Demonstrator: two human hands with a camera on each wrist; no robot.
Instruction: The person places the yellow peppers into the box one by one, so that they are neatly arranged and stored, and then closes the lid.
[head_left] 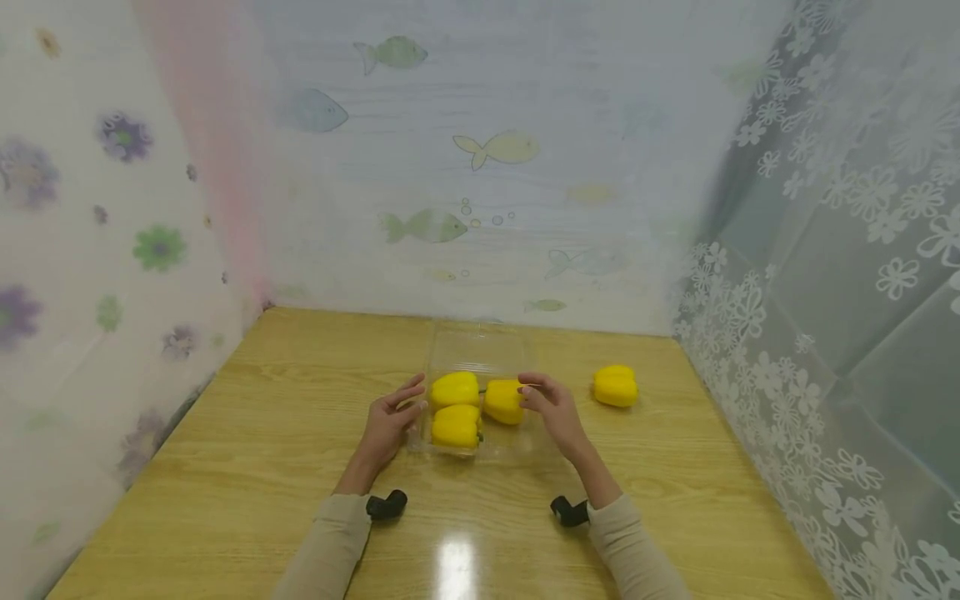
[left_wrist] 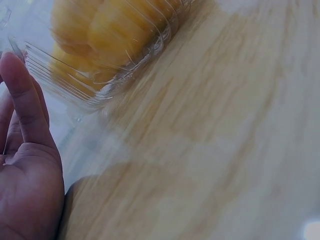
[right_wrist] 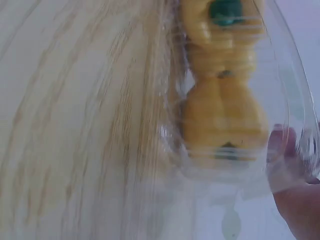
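Note:
Three yellow bell peppers (head_left: 455,427) lie in a clear plastic clamshell box (head_left: 495,446), whose lid (head_left: 480,350) is folded back behind it. Two peppers are stacked front to back on the left; a third pepper (head_left: 502,402) lies on the right, its stem toward them. My left hand (head_left: 386,427) stands beside the box's left wall, fingers extended along it. Over the box's right side is my right hand (head_left: 555,412), its fingertips close to the right-hand pepper. In the right wrist view, fingers (right_wrist: 284,142) show near the clear wall, beside a pepper (right_wrist: 225,115).
Another yellow bell pepper (head_left: 615,386) lies on the wooden table (head_left: 300,400), to the right of the box. Black wrist-worn pieces (head_left: 387,505) protrude from both cuffs. A fish-print curtain (head_left: 480,192) hangs behind the table, with patterned sheets on both sides.

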